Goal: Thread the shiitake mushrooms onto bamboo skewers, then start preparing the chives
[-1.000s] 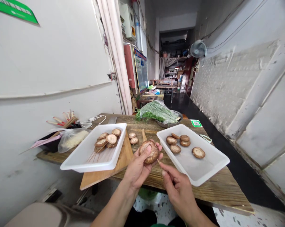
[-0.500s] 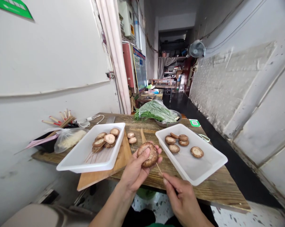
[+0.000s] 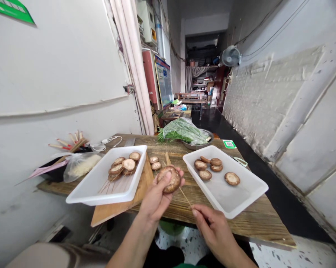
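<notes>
A brown shiitake mushroom (image 3: 172, 182) is gripped between the thumb and fingers of my left hand (image 3: 157, 195), over the front of the table. My right hand (image 3: 212, 225) pinches the lower end of a thin wooden skewer (image 3: 186, 197), whose upper end meets the mushroom's underside; how deep it goes is hidden. Behind the mushroom lies a bundle of skewers (image 3: 167, 158). Two small mushrooms (image 3: 155, 163) rest left of that bundle. Skewered mushrooms (image 3: 129, 164) sit in the left white tray (image 3: 73, 197). Loose mushrooms (image 3: 232, 178) lie in the right white tray (image 3: 248, 199).
The left tray stands partly on a wooden cutting board (image 3: 106, 216). A metal bowl (image 3: 194, 146) with bagged green vegetables (image 3: 181, 130) is at the table's (image 3: 262, 227) back. Far left are a plastic bag (image 3: 83, 165) and a black container (image 3: 49, 173). A wall bounds the left side.
My left hand and the mushroom have shifted slightly left, away from my right hand. More of the skewer shows between the hands.
</notes>
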A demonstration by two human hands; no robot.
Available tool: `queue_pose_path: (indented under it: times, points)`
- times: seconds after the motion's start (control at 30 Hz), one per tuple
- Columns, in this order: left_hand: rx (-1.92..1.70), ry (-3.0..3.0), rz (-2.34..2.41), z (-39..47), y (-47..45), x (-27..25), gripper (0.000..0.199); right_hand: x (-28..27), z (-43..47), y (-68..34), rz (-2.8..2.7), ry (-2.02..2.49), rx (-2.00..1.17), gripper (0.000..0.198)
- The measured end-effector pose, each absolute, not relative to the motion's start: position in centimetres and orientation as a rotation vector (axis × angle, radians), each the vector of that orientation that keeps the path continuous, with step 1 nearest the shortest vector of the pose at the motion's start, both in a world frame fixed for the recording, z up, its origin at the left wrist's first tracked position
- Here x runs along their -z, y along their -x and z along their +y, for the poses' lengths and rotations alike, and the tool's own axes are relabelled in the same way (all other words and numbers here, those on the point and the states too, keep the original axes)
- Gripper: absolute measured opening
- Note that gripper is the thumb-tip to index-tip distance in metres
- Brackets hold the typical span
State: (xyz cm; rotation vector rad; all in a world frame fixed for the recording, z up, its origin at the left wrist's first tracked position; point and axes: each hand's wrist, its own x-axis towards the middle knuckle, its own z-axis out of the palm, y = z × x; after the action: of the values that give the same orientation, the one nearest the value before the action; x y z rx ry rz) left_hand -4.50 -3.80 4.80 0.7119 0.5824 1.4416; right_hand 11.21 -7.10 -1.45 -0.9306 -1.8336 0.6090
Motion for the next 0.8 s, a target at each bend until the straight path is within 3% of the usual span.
queue_pose_path:
  times: [0.5,0.8]
  points:
    - [-1.475,-0.680,0.692,-2.6,5.4,-4.1,0.021,1.8,-7.2,-10.2,-1.772,0.918,-0.736,0.029]
    - [-1.308,-0.603,0.720,-2.9,4.4,-2.4,0.019,1.4,-5.7,-9.2,-1.743,0.939,-0.822,0.028]
